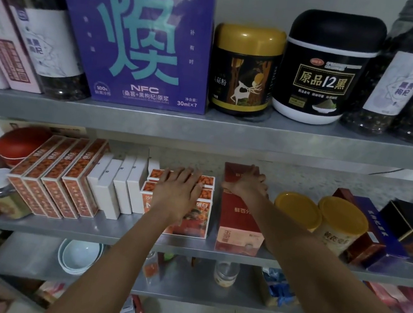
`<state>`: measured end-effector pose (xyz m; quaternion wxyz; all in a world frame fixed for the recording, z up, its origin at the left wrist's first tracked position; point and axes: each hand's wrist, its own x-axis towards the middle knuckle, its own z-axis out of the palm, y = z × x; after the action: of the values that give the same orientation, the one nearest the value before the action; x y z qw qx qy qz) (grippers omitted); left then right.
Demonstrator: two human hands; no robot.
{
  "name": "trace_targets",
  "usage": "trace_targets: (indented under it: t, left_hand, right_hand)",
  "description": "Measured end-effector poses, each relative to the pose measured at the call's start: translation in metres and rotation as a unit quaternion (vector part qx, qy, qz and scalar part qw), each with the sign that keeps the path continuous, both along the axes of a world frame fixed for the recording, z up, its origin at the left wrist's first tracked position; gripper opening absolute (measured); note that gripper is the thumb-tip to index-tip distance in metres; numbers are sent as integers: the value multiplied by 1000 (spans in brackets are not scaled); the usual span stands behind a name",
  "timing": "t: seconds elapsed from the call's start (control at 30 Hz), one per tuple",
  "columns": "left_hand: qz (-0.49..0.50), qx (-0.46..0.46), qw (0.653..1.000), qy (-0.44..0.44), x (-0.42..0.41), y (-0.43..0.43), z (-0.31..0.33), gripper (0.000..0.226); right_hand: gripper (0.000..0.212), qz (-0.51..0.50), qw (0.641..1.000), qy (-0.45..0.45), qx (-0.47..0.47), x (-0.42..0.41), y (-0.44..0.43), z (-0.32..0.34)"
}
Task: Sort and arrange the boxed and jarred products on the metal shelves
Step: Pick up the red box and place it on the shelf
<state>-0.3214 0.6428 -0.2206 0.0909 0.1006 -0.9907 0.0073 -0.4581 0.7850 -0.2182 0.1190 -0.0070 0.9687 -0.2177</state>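
Metal shelves (230,133) were recorded, three tiers in view. On the middle tier, two orange-printed boxes (206,195) were pressed from above by the left hand (178,192), fingers straight and flat across their tops. Just beside them to the right, a tall red box (239,215) was gripped at its far upper end by the right hand (248,185), fingers curled over the edge. Counted leftward: four white boxes (120,186), then four leaning orange boxes (54,179). Right of the red box: two yellow-lidded tins (342,219), touching. On the upper tier were noted one purple carton (137,38), one gold-lidded jar (245,71) and one black-lidded jar (325,72).
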Motion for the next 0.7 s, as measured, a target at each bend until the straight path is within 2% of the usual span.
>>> trace_targets:
  t: [0.13, 0.27, 0.47, 0.7]
  left_hand:
    - [-3, 6, 1000, 0, -1, 1, 3, 52]
    - [-7, -1, 1000, 6, -4, 0, 5, 50]
    - [-7, 2, 1000, 10, -7, -1, 4, 48]
    - [-9, -4, 1000, 19, -8, -2, 3, 47]
  right_hand:
    - [103, -42, 997, 18, -61, -3, 0, 8]
    - [102, -38, 993, 35, -106, -8, 4, 19]
    - [101, -19, 991, 74, -111, -15, 6, 50]
    - [113, -4, 993, 75, -94, -4, 15, 73]
